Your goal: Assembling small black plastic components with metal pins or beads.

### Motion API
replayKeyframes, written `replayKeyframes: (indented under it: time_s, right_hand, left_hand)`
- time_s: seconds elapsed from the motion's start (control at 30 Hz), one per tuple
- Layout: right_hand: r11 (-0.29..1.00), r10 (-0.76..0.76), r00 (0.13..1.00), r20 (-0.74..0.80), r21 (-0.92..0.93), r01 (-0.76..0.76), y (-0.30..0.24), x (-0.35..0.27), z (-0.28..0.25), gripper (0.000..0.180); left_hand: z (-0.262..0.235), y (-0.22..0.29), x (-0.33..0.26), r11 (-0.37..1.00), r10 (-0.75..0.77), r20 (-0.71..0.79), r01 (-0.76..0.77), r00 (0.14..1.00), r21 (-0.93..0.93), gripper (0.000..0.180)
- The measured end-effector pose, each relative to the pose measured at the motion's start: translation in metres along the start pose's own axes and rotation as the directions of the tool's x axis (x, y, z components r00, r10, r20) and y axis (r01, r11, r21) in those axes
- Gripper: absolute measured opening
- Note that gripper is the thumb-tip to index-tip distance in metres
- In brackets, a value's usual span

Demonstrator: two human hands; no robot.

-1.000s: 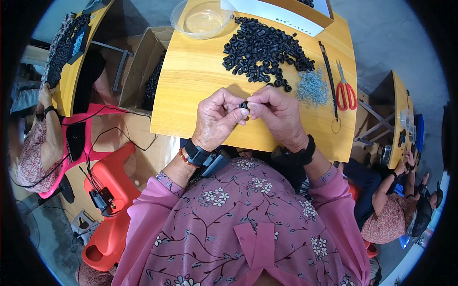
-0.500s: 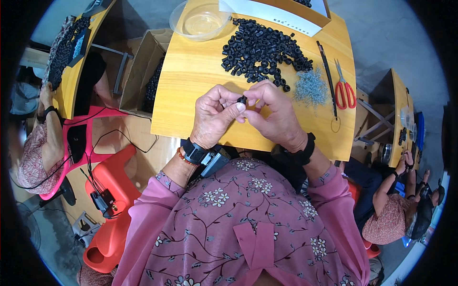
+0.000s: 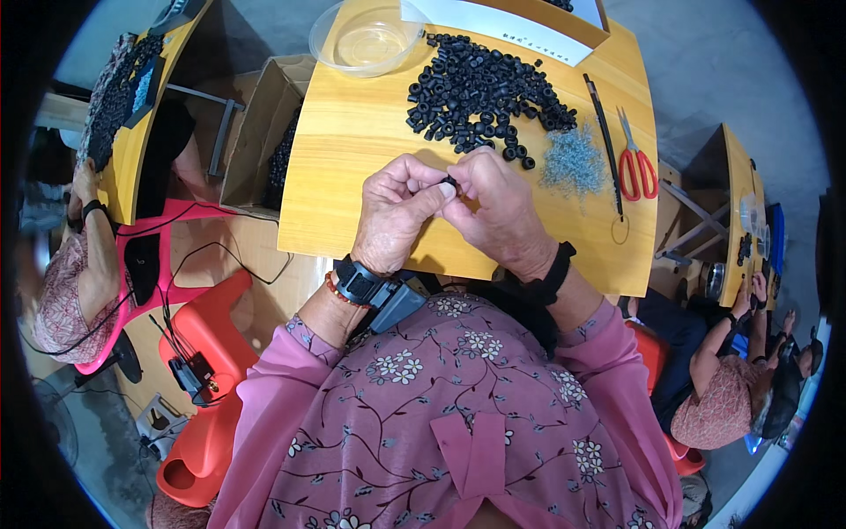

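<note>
Over the near part of the wooden table (image 3: 344,176), a small black ring-like part (image 3: 448,182) is pinched between the thumb and fingertips of my left hand (image 3: 388,216). My right hand (image 3: 502,212) meets it from the other side, its fingertips pressed together at the part. Whether the right fingers also hold something small is hidden. Just beyond my hands lies a heap of small black cylindrical parts (image 3: 480,93). Right of the heap is a pile of tiny pale blue-grey pieces (image 3: 575,166).
Red-handled scissors (image 3: 636,172) and a thin black stick (image 3: 603,141) lie at the right. A clear plastic bowl (image 3: 366,48) and an open box (image 3: 520,26) stand at the back. Left of the table is a cardboard box (image 3: 251,145). People sit at tables on both sides.
My right hand has turned slightly and its fingers have drawn together at the black part. My left hand keeps its pinch, nearly in place.
</note>
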State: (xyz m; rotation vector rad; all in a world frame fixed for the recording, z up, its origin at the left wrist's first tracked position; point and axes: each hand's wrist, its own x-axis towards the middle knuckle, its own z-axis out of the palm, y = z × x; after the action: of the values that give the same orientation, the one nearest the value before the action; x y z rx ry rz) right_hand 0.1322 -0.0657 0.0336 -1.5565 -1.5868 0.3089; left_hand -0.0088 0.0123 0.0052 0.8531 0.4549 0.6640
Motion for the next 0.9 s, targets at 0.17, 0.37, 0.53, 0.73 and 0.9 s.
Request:
replayKeyframes:
  time_s: [0.17, 0.37, 0.53, 0.73, 0.9]
  right_hand:
    - [0.996, -0.086, 0.993, -0.076, -0.007, 0.086, 0.005, -0.005, 0.006, 0.029]
    - [0.998, -0.051, 0.987, -0.151, 0.018, 0.055, 0.008, -0.009, 0.012, 0.033]
    - [0.997, -0.071, 0.992, -0.103, -0.033, 0.068, 0.007, -0.008, 0.011, 0.033]
    - [0.995, -0.028, 1.000, -0.009, -0.096, 0.027, 0.002, -0.006, 0.005, 0.033]
    - [0.999, 0.002, 1.000, -0.013, -0.040, -0.003, -0.006, -0.007, 0.001, 0.031]
  left_hand:
    - [0.002, -0.001, -0.001, 1.000, 0.003, -0.036, -0.003, 0.999, -0.001, 0.008]
    - [0.002, 0.003, -0.001, 0.998, -0.063, -0.044, 0.063, 0.997, 0.002, 0.009]
    - [0.006, 0.004, -0.001, 0.998, -0.049, -0.047, 0.051, 0.998, 0.041, 0.009]
    - [0.001, -0.001, 0.000, 0.985, 0.027, -0.019, -0.023, 0.999, 0.169, 0.008]
    - [-0.001, -0.005, -0.001, 0.971, 0.059, -0.033, -0.050, 0.998, 0.234, 0.010]
